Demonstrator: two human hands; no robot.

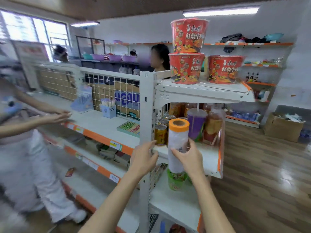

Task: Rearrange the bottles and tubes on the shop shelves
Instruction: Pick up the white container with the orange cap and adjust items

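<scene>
My right hand grips a white plastic-film roll with an orange top, held upright in front of the end shelf. My left hand is open, its fingers spread against the white shelf post. Behind the roll on that shelf stand gold cans, a purple cup and red-labelled bottles. A green cup sits on the shelf below, partly hidden by the roll.
Red instant-noodle bowls are stacked on the top shelf. Another person in white trousers stands at the left, reaching over the long shelf. A cardboard box sits on the wooden floor at right. A person stands behind the shelves.
</scene>
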